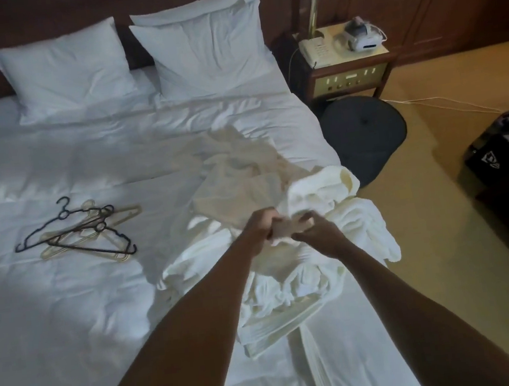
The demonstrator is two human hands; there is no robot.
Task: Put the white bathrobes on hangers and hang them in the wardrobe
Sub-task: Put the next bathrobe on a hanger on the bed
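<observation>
I stand at the bed (70,306) with both arms out. My left hand (261,223) and right hand (314,233) each clutch a fold of the white bathrobes (288,290) heaped near the mattress edge. A tangle of black and cream hangers (78,233) lies well apart to the left, below the pillows (77,73).

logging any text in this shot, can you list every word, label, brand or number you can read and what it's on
No text here is legible.
Telephone on the nightstand: keypad markings too small and blurred to read.
Nightstand control panel: small marks by the switches, unreadable.
Dark suitcase at the right edge: a white triangular emblem, no readable letters.
Bathrobes, hangers and bedding: no print visible.
</observation>
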